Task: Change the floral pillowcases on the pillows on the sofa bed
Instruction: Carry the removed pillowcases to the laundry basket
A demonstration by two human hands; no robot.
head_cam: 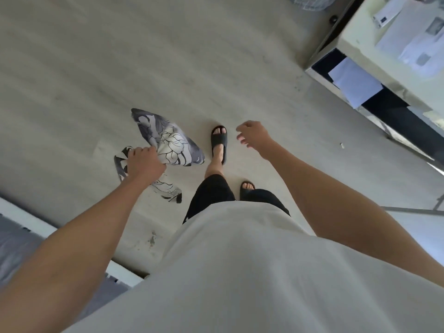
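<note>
pillowcase (pixel 171 143) bunched in my left grip (pixel 144 162), left of slipper (pixel 219 143); right grip (pixel 252 135) loose, empty.

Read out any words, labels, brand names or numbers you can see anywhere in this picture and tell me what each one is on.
None can be read.
Papers on the pale top at upper right: grey printed patches, too blurred to read.
Small card there: a dark mark, too blurred.
Floral pillowcase gripped by the left hand: flower pattern only, no text.
Black slippers: no visible brand.
</note>
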